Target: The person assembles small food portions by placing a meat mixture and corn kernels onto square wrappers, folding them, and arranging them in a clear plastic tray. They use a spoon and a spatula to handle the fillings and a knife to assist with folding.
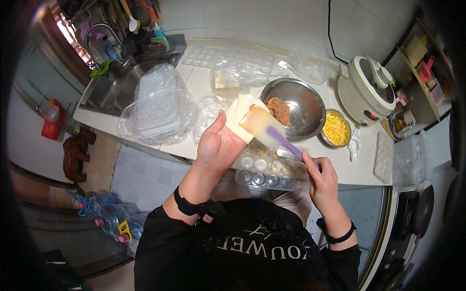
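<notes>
A pale, thin dough wrapper (237,114) lies across the fingers of my left hand (216,148), which supports it from below with the thumb raised at its side; most of those fingers are hidden. My right hand (324,180) grips the purple handle of a spatula (286,141). Its translucent head rests over the wrapper, with brownish minced filling near the tip. Just behind is a steel bowl (314,109) holding a lump of minced filling (278,110). Below the spatula sits a clear compartment tray (259,180), several of its cups filled with small wrapped dumplings.
A small bowl of yellow corn kernels (336,129) stands right of the steel bowl, before a white cooker (365,92). Bagged plastic containers (158,104) lie at left beside the sink (116,89). Another stack of wrappers (226,82) sits behind in plastic. Large water bottles (116,216) stand on the floor.
</notes>
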`<state>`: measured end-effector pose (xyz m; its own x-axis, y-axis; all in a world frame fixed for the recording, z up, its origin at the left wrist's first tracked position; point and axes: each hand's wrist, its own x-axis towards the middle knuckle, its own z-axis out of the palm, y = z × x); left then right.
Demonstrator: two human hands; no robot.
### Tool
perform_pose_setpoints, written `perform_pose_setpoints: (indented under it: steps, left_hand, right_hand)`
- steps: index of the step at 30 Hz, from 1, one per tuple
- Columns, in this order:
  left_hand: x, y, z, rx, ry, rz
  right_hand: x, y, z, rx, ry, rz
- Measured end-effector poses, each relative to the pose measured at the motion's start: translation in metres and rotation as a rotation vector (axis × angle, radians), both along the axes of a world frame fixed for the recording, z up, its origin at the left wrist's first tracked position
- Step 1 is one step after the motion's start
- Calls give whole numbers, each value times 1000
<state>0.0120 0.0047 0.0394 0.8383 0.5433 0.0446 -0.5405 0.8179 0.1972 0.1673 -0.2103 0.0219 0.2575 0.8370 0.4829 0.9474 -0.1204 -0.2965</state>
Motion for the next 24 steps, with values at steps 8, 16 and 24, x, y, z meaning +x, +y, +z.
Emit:
perform_pose_setpoints:
  steps: [8, 16, 24]
  left_hand:
    - [-4, 7, 9, 9, 87, 159]
    - [0, 6, 15, -23, 153, 165]
    - [8, -7, 6, 70, 78, 30]
  right_hand:
    - [14, -18, 4, -50, -228, -111]
    - [12, -28, 0, -39, 1151, 152]
    - [4, -21, -2, -89, 1561, 305]
